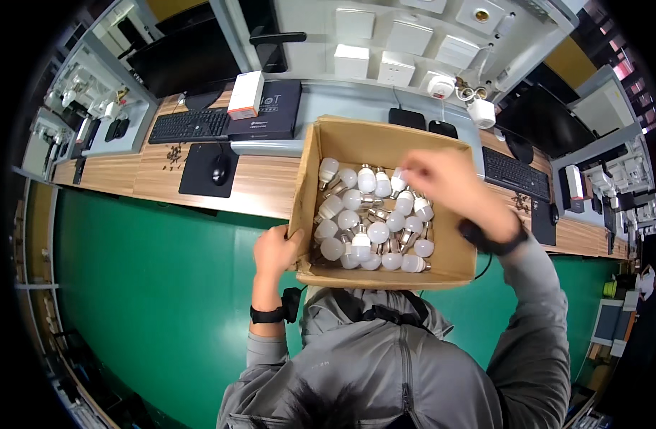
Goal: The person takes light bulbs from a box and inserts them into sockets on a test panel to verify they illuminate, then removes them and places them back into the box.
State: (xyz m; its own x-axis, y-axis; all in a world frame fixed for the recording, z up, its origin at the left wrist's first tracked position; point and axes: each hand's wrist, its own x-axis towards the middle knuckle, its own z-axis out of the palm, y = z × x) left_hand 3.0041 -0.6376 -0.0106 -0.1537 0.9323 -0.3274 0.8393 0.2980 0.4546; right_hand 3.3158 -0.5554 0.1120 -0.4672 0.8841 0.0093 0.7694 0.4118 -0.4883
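Note:
An open cardboard box (451, 263) stands in front of my body, with many white LED light bulbs (378, 233) lying in it at mixed angles. My left hand (275, 250) grips the box's left wall near the front corner. Over the box's right back part is my right hand (440, 174), slightly blurred, its fingertips at a light bulb (398, 182) near the back row. Whether those fingers have closed on that bulb cannot be told. Both wrists wear black straps.
Behind the box, a grey raised shelf (328, 115) holds a dark flat box (277, 110) with a white carton (246, 95) on it. A keyboard (188, 126) and mouse (220, 170) lie left on the wood-grain desk; another keyboard (515, 172) lies right. Switches and sockets line the upright panel.

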